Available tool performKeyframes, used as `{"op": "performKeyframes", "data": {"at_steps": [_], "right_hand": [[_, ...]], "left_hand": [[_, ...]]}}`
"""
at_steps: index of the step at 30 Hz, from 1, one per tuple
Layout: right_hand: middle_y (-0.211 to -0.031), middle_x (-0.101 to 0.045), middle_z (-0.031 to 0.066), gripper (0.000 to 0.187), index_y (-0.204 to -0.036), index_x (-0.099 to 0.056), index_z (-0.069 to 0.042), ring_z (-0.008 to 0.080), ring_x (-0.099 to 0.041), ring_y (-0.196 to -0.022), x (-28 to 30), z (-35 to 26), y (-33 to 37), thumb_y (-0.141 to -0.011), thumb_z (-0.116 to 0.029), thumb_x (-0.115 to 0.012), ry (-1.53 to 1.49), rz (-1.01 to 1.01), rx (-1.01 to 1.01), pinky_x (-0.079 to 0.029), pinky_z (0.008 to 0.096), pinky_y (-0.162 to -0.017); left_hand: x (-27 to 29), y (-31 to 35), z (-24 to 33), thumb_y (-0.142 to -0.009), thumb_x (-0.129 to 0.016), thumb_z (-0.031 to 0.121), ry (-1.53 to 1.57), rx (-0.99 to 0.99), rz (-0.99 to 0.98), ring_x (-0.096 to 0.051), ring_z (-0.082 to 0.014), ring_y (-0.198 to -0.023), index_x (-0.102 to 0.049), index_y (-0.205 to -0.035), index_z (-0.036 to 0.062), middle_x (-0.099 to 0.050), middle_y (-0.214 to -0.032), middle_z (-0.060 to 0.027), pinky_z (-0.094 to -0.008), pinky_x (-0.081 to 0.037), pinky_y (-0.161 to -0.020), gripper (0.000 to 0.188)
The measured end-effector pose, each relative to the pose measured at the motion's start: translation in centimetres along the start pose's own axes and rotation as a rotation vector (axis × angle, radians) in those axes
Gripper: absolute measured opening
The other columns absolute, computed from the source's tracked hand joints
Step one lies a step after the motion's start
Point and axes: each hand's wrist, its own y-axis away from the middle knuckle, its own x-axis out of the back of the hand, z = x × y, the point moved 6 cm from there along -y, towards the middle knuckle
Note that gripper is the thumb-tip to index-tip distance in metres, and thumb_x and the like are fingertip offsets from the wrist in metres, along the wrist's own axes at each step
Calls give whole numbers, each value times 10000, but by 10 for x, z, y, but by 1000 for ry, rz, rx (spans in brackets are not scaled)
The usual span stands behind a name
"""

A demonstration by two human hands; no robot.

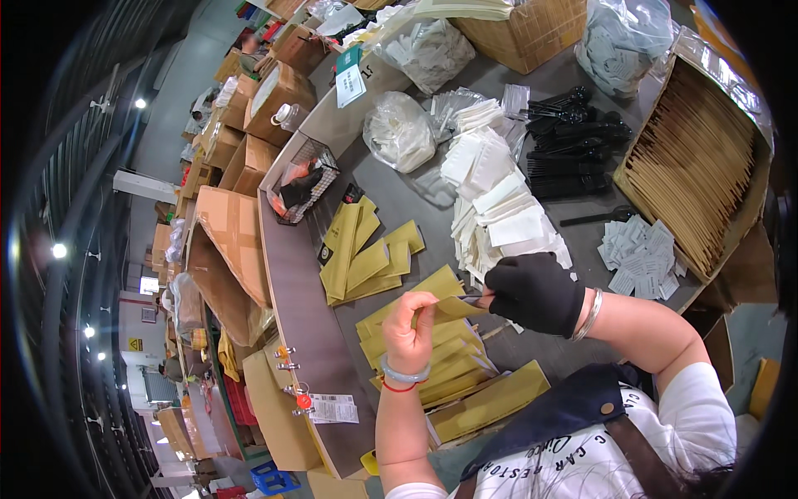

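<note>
My left hand [410,333], bare with a bangle and red string at its wrist, is closed on one end of a mustard-yellow paper sleeve [454,308]. At its other end, my right hand [536,291], in a black glove, pinches the edge. Something small and dark shows at the right fingertips, too small to name. Below the hands lies a fanned pile of similar yellow sleeves [449,353]. More sleeves [362,258] lie to the left. Just beyond my right hand is a long heap of folded white papers [490,183].
Black plastic spoons [573,141] lie at the back right, near small printed slips [640,254]. A carton [698,158] packed with brown paper pieces stands at the right. Clear bags [399,129] and a wire basket [303,183] sit farther back and left. A raised panel [291,333] edges the table's left side.
</note>
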Motion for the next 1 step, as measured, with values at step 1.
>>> {"op": "performKeyframes", "data": {"at_steps": [1], "right_hand": [[-734, -622, 97, 231, -844, -598, -99, 312, -626, -670, 0, 4, -3, -787, -304, -689, -33, -21, -57, -495, 408, -592]], "left_hand": [[1, 0, -1, -921, -559, 14, 0, 0, 1, -541, -92, -820, -569, -936, 6, -618, -920, -69, -210, -435, -747, 20]]}}
